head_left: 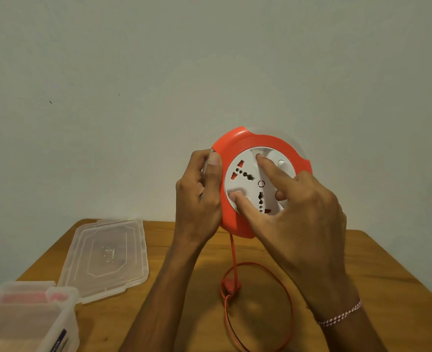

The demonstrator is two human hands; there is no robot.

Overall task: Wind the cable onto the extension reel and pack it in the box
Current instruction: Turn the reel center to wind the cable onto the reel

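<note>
Extension reel (259,181), orange rim, white socket face: winding in progress, held above wooden table (362,275).

Left hand (199,196) grips the rim edge; right hand (296,212) has thumb and fingers spread across the white disc, pressing in its recesses. Orange cable (290,298) hangs from reel, one loose loop and plug (231,285) on table: unwound. Clear plastic box (45,313) open at left, lid (105,255) beside it; packing not begun.

Home rm, wooden table (377,270), plain wall (133,72), plastic tub (57,313)
</note>
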